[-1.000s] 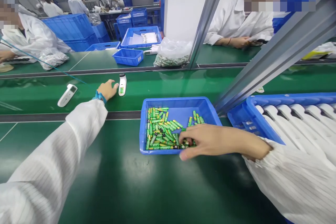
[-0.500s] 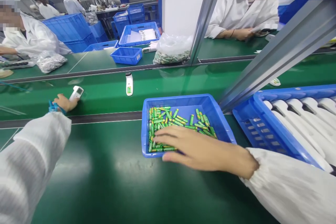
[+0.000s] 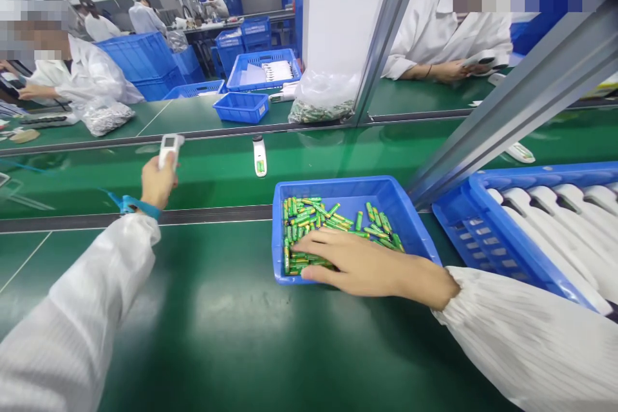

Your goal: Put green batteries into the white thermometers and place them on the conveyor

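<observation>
My left hand (image 3: pixel 157 181) is closed round a white handheld device (image 3: pixel 169 147) and holds it up over the green conveyor belt (image 3: pixel 217 170). A second white device (image 3: pixel 259 156) with a green label lies on the belt farther right. My right hand (image 3: pixel 357 264) rests palm down inside a small blue bin (image 3: pixel 415 232), with its fingers bent over a heap of green batteries (image 3: pixel 318 219). Whether any battery is gripped is hidden under the palm.
A large blue crate (image 3: pixel 487 196) of white parts stands at the right behind a slanted metal post (image 3: pixel 506 103). Across the belt are a bag of batteries (image 3: pixel 321 100), a small blue tray (image 3: pixel 241 106), blue crates, and several seated people in white coats.
My left hand left the device with the green label, reached left to the other white device, gripped it and lifted it. My right hand slid left across the batteries.
</observation>
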Available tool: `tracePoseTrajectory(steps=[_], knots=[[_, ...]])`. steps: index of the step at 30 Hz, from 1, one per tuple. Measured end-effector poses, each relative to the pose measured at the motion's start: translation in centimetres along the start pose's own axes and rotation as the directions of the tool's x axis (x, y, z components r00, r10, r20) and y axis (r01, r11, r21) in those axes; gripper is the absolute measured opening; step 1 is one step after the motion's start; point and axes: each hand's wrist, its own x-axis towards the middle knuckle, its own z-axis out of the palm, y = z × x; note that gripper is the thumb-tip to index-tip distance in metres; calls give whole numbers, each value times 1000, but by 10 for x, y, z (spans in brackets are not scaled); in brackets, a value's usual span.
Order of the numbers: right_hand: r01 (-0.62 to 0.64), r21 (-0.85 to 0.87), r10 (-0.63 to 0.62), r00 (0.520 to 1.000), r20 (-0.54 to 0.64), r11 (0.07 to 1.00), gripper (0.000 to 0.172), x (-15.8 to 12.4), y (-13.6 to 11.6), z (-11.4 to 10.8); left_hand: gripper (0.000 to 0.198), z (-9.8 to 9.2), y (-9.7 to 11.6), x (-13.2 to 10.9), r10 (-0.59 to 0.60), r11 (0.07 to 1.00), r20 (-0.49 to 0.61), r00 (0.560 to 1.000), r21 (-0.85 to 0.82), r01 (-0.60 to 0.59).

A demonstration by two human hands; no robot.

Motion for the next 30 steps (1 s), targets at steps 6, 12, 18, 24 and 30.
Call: tracePoseTrajectory(steps=[6, 12, 18, 24, 30], knots=[[-43, -17, 44, 995, 90, 999, 42, 5, -12, 5, 30, 62, 97, -110, 186, 599, 474, 860, -749, 284], [-74, 200, 65, 997, 51, 977, 36, 10, 5, 9, 25, 103, 166, -205, 343, 278, 766, 543, -635, 720], [1, 222, 3, 1000, -18, 975, 29, 10, 18, 11, 40, 115, 151, -210, 275, 350, 765, 583, -644, 680], [-198, 250, 238, 961, -140, 948, 22, 9, 34, -9, 54, 118, 130, -199, 148, 638, 638, 755, -645, 420], [-188, 615, 417, 873, -252, 766, 34, 8, 53, -32, 29, 119, 126, -192, 103, 509, 428, 898, -798, 323]])
